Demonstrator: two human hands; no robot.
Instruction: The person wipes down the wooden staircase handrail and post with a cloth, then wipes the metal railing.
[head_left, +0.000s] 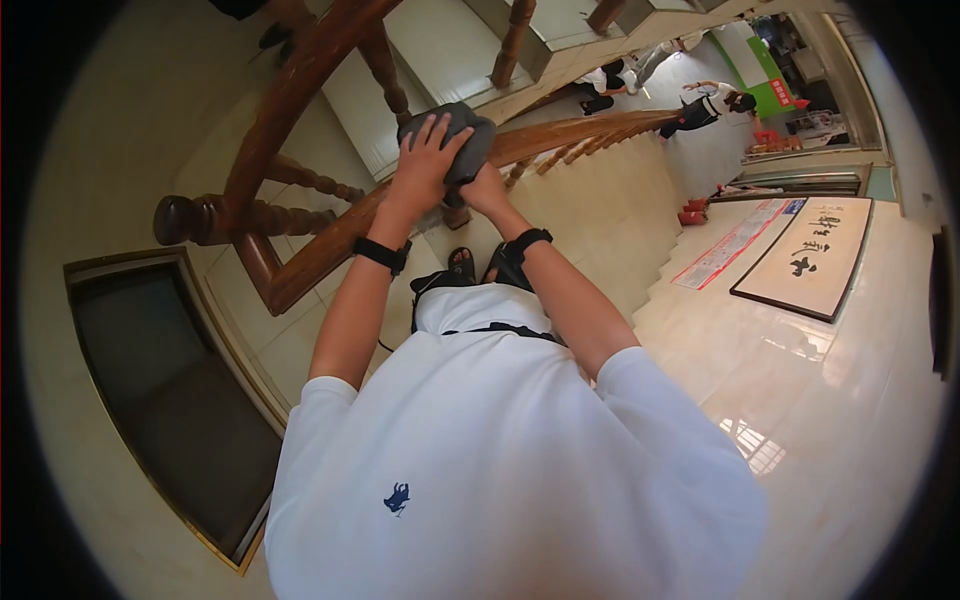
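Observation:
A dark grey cloth [478, 148] is draped over the wooden handrail [545, 135] of a staircase. My left hand [428, 158] lies on top of the cloth, fingers spread out and pressing against it. Just to the right and lower, my right hand [486, 190] is closed around the cloth's lower edge; its fingertips are partly hidden. Both wrists wear black bands. The stretch of rail directly under the cloth is covered from sight.
Turned wooden balusters [385, 70] and pale stair treads [440, 45] lie beyond the rail. A newel post [185, 220] ends at the left. A person [705, 105] stands below at upper right. Framed calligraphy [805, 258] hangs on the tiled wall; a dark window [165, 380] is at left.

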